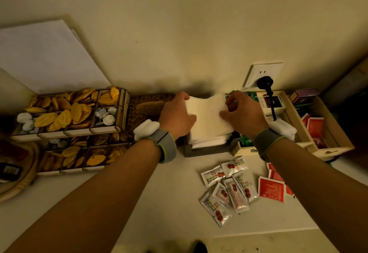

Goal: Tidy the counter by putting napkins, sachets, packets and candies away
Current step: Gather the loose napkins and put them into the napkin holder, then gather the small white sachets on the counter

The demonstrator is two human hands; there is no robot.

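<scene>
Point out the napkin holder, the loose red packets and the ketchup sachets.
napkin holder (207, 150): head view, front wall.
red packets (271, 189): head view, face of the biggest one.
ketchup sachets (237, 195): head view, middle sachet.

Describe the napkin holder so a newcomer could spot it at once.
Find the wall socket with the black plug; below it, both hands grip a white napkin stack. The stack sits in the napkin holder, a low dark grey box. The trays either side are pale wood; it alone is dark.
</scene>
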